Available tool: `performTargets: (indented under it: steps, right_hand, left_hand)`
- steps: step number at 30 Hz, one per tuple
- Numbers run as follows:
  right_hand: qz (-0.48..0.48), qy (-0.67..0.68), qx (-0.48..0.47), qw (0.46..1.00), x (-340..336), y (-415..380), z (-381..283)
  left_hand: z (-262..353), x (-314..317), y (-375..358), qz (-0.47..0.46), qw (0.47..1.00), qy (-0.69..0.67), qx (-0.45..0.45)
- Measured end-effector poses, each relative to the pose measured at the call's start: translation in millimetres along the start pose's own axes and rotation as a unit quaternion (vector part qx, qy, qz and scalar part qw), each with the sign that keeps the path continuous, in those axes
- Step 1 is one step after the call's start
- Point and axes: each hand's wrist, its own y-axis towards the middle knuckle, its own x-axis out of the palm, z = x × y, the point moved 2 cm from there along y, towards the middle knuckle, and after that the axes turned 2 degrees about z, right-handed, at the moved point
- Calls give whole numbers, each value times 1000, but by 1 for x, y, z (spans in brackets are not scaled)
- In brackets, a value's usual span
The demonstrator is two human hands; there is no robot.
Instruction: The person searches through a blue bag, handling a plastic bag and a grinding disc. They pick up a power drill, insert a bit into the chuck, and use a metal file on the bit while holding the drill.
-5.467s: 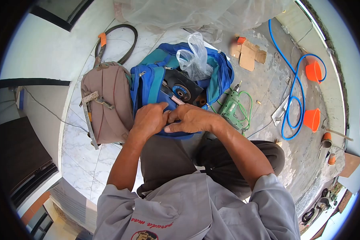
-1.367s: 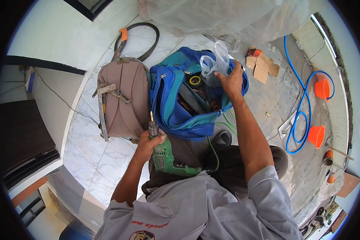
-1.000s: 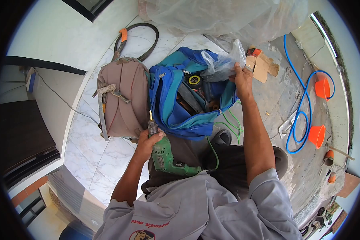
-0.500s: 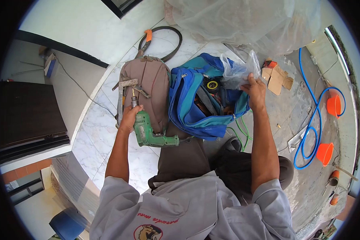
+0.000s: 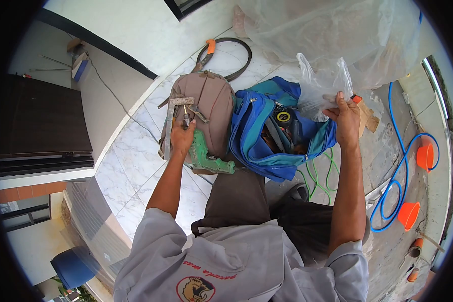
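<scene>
My left hand is closed around the front of a green power drill, just behind its chuck. The drill's bit points away from me, over a brown backpack. A carpenter's square and other metal tools lie on the backpack's left side. To its right, a blue duffel bag gapes wide with tools inside, among them a yellow-and-black tape measure. Pinched in my right hand is a clear plastic bag, held up beside the duffel bag's far right edge.
Torn cardboard lies past my right hand. A blue hose coils on the right near two orange buckets. Green cord runs by the duffel bag. Large plastic sheeting covers something ahead. A dark-handled saw lies behind the backpack.
The whole view has shifted, moving the scene right and slightly down. My right hand has raised the plastic bag, which now hangs more stretched. My left hand covers more of the drill's front.
</scene>
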Motion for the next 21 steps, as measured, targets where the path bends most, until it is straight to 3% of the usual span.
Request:
performTargets:
  steps: [3, 6, 9, 10, 12, 15, 18, 20, 21]
  right_hand:
    - [-24, -26, -11, 999, -3, -5, -28]
    - [-43, -46, -11, 998, -5, -11, -48]
    - [-57, -55, -2, 997, -12, -20, -63]
    - [-63, -61, -4, 996, -11, -23, -68]
    - [-73, -63, -7, 995, -10, -32, -75]
    - [-94, -68, 0, 993, -17, -36, -69]
    - [-123, -71, 10, 990, -27, -46, -58]
    - [-148, -73, 19, 986, -39, -56, -56]
    - [-161, -114, 8, 980, -48, -56, -55]
  left_hand:
    - [26, -19, -14, 130, 982, 44, 127]
    - [63, -40, -31, 112, 988, -10, 105]
    - [124, -37, -58, -27, 979, -176, 102]
    - [158, -38, -75, -62, 977, -160, 129]
    - [216, -26, -101, -134, 935, -290, 153]
    - [281, 11, -108, -195, 918, -322, 127]
    - [321, 47, -109, -290, 863, -402, 96]
    - [336, 59, -116, -407, 803, -431, 64]
    - [338, 61, -120, -352, 828, -421, 117]
